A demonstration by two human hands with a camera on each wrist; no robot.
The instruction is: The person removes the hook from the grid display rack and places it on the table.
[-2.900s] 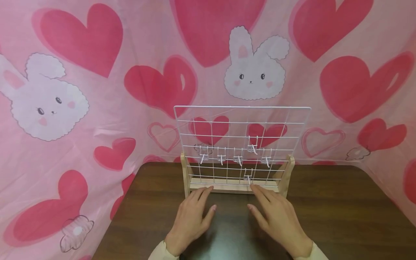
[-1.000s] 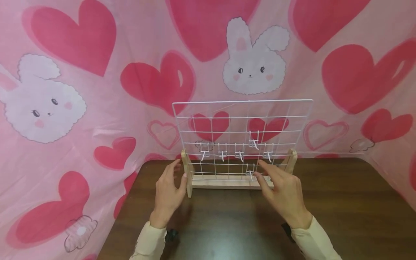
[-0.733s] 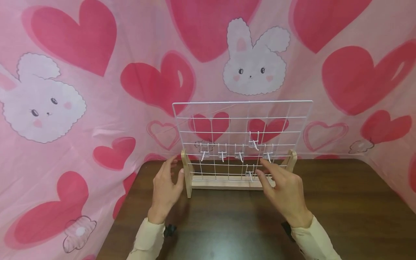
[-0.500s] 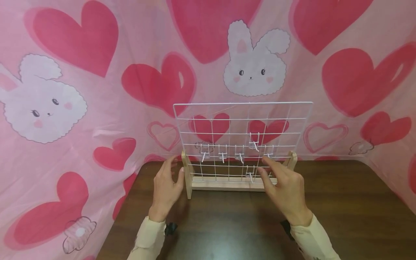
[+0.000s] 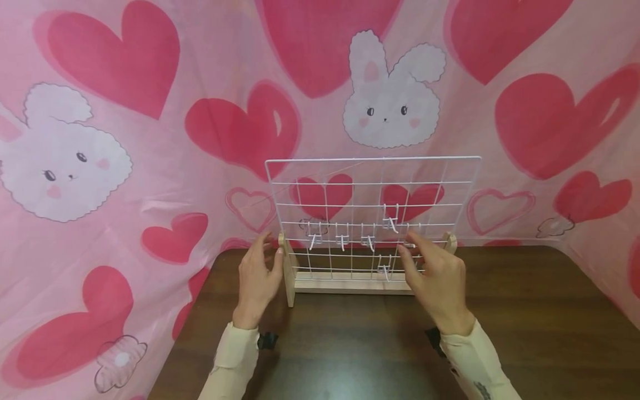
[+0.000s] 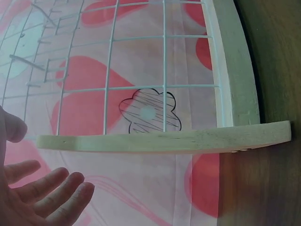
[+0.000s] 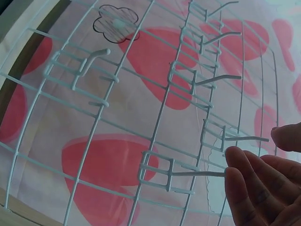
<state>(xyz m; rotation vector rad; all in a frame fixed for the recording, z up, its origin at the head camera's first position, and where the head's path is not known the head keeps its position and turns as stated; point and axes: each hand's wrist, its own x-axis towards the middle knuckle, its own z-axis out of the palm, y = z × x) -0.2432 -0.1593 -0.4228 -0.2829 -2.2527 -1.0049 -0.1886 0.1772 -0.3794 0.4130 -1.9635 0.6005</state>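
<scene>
A white wire grid rack (image 5: 373, 159) stands upright on a wooden base (image 5: 350, 286), with several white wire hooks clipped to it. My right hand (image 5: 440, 278) is raised before the right end of the hook row, thumb and fingers apart. In the right wrist view, its fingertips are right at the tip of the rightmost hook (image 7: 197, 173), which the hand partly covers in the head view. Beside the left wooden post (image 5: 288, 278) my left hand (image 5: 257, 278) hovers, fingers loosely bent and holding nothing. In the left wrist view, its fingers (image 6: 70, 197) lie just outside that post.
One hook (image 5: 391, 221) sits above the row and another hook (image 5: 384, 269) below it. The rack stands towards the back of a dark wood table (image 5: 340, 344). Behind hangs a pink cloth (image 5: 320, 128) with hearts and rabbits.
From low in front of the rack, both hands have risen and spread apart. The left moved out beside the left post; the right climbed from near the lower hook to the rightmost one.
</scene>
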